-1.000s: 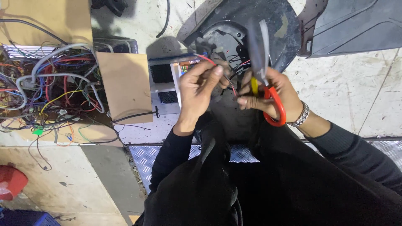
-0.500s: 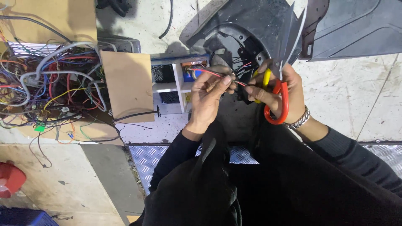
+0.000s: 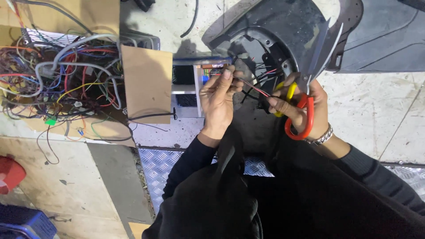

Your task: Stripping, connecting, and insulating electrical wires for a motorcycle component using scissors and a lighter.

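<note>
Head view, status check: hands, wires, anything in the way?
Left hand pinches the thin red and black wires. Right hand grips the open scissors, fingers also on the wires. Black scooter panel close behind; nothing blocking.

The scissors' red handle point(image 3: 299, 118) is partly covered by the right hand point(image 3: 305, 106); where the thin wires point(image 3: 252, 86) end inside the dark housing point(image 3: 283, 31) cannot be told, and the red object point(image 3: 9, 173) is cut off at the left edge
</note>
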